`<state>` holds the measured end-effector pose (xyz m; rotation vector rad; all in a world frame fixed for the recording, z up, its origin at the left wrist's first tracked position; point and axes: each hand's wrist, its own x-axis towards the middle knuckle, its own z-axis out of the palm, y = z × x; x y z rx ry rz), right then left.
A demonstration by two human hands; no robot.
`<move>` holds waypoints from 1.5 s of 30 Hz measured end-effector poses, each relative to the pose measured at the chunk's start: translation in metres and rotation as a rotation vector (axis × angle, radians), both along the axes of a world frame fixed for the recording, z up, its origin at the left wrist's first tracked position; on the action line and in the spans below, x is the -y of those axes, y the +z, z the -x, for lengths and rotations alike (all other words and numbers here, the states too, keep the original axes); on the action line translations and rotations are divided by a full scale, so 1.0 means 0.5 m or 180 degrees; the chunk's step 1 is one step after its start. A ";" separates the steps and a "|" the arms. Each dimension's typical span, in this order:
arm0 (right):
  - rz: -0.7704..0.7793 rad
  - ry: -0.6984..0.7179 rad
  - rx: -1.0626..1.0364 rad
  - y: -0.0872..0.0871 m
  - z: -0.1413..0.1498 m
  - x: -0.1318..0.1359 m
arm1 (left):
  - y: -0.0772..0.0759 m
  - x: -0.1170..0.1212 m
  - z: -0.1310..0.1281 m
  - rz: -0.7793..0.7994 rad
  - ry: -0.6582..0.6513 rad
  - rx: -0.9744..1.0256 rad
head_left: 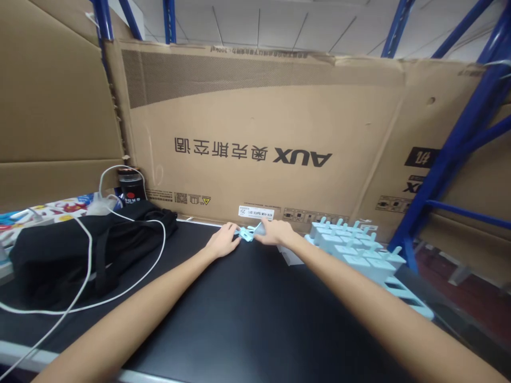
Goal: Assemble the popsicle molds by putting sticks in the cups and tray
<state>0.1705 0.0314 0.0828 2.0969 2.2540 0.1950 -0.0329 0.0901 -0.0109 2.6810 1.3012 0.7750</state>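
Note:
Near the far edge of the black table, my left hand [223,241] has its thumb and fingers around the end of a small light blue ice pop stick [246,234]. Other thin light blue parts lie close beside it, too small to tell apart. Facing it, my right hand [276,232] is closed on a light blue ice pop mould [260,229], mostly covered by the fingers. A set of light blue ice pop moulds [355,247] with upright sticks stands in a rack [411,299] to the right, beyond my right forearm.
Behind the table [239,319] stands a large cardboard sheet [251,117] with upside-down print. On the left lie a black bag [67,252] and a white cable [159,252], with a dark jar [132,186] behind. Blue rack posts [451,143] rise at the right.

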 end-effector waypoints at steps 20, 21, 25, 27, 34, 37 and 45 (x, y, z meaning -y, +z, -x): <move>0.0418 0.0044 0.0361 0.069 -0.065 -0.020 | -0.006 -0.006 0.006 0.0069 0.0043 -0.0016; 0.0447 0.0124 0.0371 0.070 -0.093 -0.017 | -0.006 -0.006 0.006 0.0087 0.0030 -0.0022; 0.0380 0.0404 0.0339 0.058 -0.176 -0.012 | -0.006 -0.010 0.006 0.0107 -0.0075 -0.0040; 0.0348 0.0427 0.0326 0.047 -0.190 -0.014 | -0.006 -0.012 0.005 0.0051 -0.0227 -0.0056; -0.0114 0.0949 0.0012 0.012 -0.134 -0.044 | -0.008 -0.021 -0.002 -0.0072 -0.0650 -0.0251; -0.0281 0.1224 -0.0032 0.010 -0.097 -0.057 | -0.004 -0.017 -0.002 -0.0161 -0.0690 -0.0151; -0.0083 0.0960 0.0096 0.031 -0.107 -0.048 | 0.016 0.007 0.003 -0.0310 -0.0561 0.0895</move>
